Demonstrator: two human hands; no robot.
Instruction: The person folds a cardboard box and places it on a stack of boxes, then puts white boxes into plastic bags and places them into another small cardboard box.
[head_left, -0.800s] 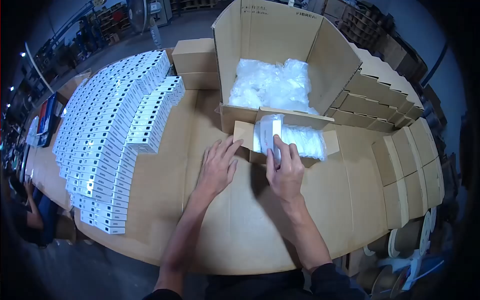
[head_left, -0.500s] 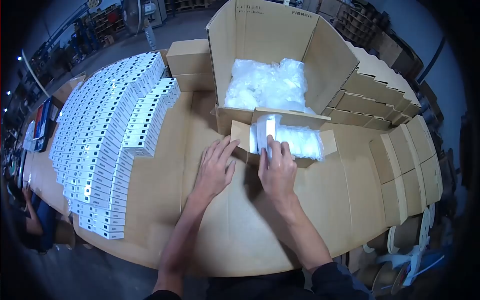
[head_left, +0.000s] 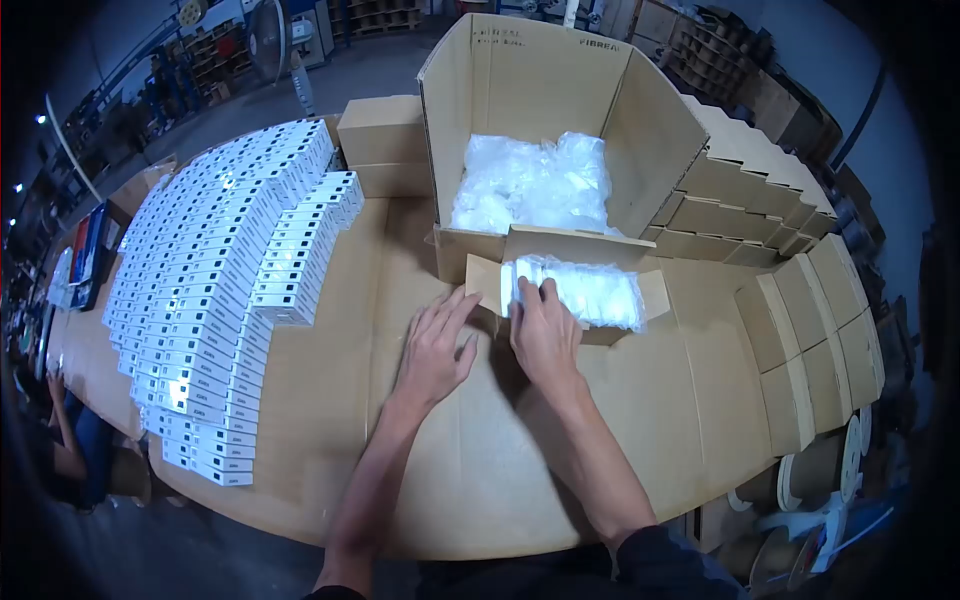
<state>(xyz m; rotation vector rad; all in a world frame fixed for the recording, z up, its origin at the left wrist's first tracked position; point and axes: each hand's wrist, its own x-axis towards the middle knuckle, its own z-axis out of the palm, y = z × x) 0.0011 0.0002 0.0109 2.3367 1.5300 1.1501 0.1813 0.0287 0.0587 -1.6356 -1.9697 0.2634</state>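
A small open carton (head_left: 603, 337) stands in front of me, holding a row of white packets in clear plastic (head_left: 600, 293). My right hand (head_left: 546, 335) reaches over its front edge, fingers bent down around a plastic-wrapped white packet (head_left: 522, 270) at the left end of the row. The fingers hide part of that packet, and the grip's firmness is hard to see. Beside the carton's left flap (head_left: 484, 278), my left hand (head_left: 436, 345) has its fingers stretched out and thumb apart. Its fingertips touch or nearly touch the flap's edge.
Behind the carton rises a large open box (head_left: 655, 150) containing clear plastic packets (head_left: 535, 185). Rows of small white boxes (head_left: 215, 290) are stacked at left. Brown cartons (head_left: 745, 215) are piled at right, with more open cartons (head_left: 805, 350) nearer. Another person's arm (head_left: 65, 430) shows far left.
My right hand has lowered the white packet from above the carton down into the left end of the row. My left hand has stayed by the flap. The view has tilted slightly.
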